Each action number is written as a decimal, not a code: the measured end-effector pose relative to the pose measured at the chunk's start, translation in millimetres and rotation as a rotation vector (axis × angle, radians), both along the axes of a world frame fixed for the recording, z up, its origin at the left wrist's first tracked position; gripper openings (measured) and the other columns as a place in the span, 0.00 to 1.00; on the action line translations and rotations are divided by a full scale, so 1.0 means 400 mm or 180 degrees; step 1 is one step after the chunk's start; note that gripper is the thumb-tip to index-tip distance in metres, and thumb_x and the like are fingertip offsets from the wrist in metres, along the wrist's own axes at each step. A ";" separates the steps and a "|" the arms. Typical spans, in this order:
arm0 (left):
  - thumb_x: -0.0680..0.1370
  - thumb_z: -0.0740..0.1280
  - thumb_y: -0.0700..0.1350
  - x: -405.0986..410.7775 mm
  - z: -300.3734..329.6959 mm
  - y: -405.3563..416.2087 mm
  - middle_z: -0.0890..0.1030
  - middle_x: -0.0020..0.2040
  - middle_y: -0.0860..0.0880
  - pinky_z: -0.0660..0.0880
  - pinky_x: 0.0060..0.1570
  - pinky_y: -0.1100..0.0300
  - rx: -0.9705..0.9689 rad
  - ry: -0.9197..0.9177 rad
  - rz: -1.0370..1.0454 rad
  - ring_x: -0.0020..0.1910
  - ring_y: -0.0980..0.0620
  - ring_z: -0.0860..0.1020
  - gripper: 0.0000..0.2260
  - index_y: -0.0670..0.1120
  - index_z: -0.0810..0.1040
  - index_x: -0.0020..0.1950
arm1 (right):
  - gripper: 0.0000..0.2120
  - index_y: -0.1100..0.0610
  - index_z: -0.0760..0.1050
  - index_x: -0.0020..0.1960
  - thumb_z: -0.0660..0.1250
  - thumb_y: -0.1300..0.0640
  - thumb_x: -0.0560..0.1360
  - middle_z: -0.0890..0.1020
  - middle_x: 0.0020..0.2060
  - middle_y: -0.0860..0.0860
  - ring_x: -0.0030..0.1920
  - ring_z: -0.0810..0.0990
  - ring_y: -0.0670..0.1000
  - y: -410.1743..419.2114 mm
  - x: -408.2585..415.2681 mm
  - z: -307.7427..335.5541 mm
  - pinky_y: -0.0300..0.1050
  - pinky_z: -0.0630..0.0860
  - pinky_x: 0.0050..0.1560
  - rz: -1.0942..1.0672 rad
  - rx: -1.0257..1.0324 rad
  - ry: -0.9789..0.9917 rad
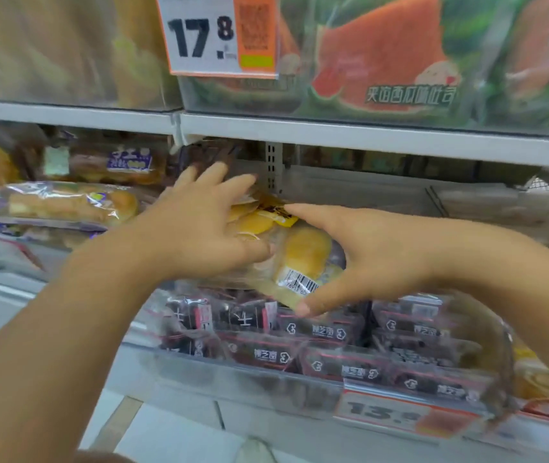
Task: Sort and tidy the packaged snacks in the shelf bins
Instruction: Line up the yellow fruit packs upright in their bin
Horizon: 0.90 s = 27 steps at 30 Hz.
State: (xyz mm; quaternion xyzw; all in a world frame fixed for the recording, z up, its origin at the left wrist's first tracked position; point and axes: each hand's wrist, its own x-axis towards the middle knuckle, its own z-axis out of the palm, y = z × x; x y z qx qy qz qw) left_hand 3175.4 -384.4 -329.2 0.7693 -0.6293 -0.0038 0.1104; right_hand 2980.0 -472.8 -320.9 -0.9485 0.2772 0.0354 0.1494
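Entry, middle shelf level, taken around the clear front bin [246,379] as landmark.

Item in hand: yellow bread pack [300,259], clear wrapper, barcode label facing the camera, held just above the rear of the bin. The left hand [196,228] lay over the pack's left and upper side, fingers spread and fairly straight, thumb against the wrapper. The right hand [363,255] took the pack's right side, thumb at the lower edge near the barcode and forefinger stretched along the top; it read as a loose pinch. The two hands stood a little apart with the pack between them.

In the bin: dark red-trimmed packets [316,332], lying in rough rows, some tilted, none yellow.

Left of the bin, same level: purple-labelled bread packs [66,205], stacked flat.

Above the bin: shelf edge, then watermelon-print bags [383,61] and a price card [219,35] reading 17.8.

On the bin front: a blurred price label [406,416].

Progress, as judged: the yellow pack looked out of place over the dark packets and was not yet set down anywhere. Its proper slot could not be made out. The tilted dark packets remained to be squared. Task judged well short of finished.
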 end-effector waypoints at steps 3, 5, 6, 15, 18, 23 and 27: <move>0.54 0.59 0.77 0.025 -0.021 -0.002 0.60 0.77 0.53 0.62 0.73 0.44 0.0352 0.0395 -0.0022 0.76 0.44 0.59 0.54 0.62 0.52 0.79 | 0.58 0.40 0.47 0.79 0.72 0.25 0.60 0.64 0.75 0.44 0.71 0.68 0.50 0.001 0.044 -0.023 0.51 0.68 0.71 0.0009 0.0114 0.0191; 0.54 0.62 0.76 0.042 -0.024 -0.001 0.61 0.76 0.55 0.64 0.71 0.44 0.0349 0.0476 -0.0146 0.75 0.45 0.62 0.54 0.64 0.52 0.79 | 0.58 0.43 0.45 0.80 0.69 0.24 0.61 0.64 0.76 0.47 0.71 0.68 0.52 0.009 0.067 -0.033 0.51 0.68 0.70 -0.0050 0.0018 0.0342; 0.54 0.64 0.76 0.052 -0.024 0.002 0.60 0.76 0.57 0.65 0.71 0.45 0.0360 0.0473 -0.0223 0.75 0.47 0.61 0.54 0.66 0.51 0.78 | 0.59 0.45 0.45 0.81 0.69 0.24 0.61 0.63 0.77 0.47 0.72 0.68 0.52 0.010 0.077 -0.037 0.51 0.68 0.70 -0.0109 0.0008 0.0361; 0.59 0.75 0.60 0.085 -0.032 0.027 0.60 0.78 0.61 0.64 0.70 0.61 0.0037 0.0458 -0.0637 0.74 0.61 0.63 0.51 0.65 0.55 0.78 | 0.37 0.47 0.72 0.68 0.73 0.36 0.62 0.79 0.56 0.45 0.55 0.78 0.51 0.004 0.097 -0.048 0.51 0.79 0.54 -0.0343 -0.0523 -0.0354; 0.70 0.76 0.52 0.074 -0.035 0.023 0.61 0.76 0.63 0.56 0.62 0.78 -0.0078 0.0343 -0.0720 0.71 0.67 0.61 0.41 0.62 0.59 0.78 | 0.17 0.46 0.81 0.58 0.70 0.47 0.70 0.82 0.37 0.42 0.40 0.79 0.43 -0.013 0.084 -0.055 0.41 0.79 0.45 -0.0480 -0.0535 -0.1074; 0.74 0.70 0.58 0.060 -0.038 0.017 0.60 0.73 0.68 0.53 0.62 0.83 -0.0169 0.0550 -0.0882 0.68 0.74 0.56 0.33 0.64 0.62 0.77 | 0.17 0.50 0.84 0.57 0.79 0.59 0.69 0.86 0.44 0.42 0.45 0.83 0.39 -0.017 0.072 -0.060 0.37 0.80 0.52 -0.0771 0.0702 -0.1838; 0.72 0.66 0.63 0.039 -0.030 0.014 0.61 0.76 0.67 0.57 0.70 0.69 -0.0114 0.0756 -0.0962 0.73 0.72 0.58 0.32 0.66 0.62 0.76 | 0.05 0.51 0.87 0.45 0.79 0.57 0.69 0.86 0.35 0.44 0.40 0.84 0.40 -0.024 0.055 -0.045 0.34 0.78 0.45 -0.0952 0.0613 -0.2258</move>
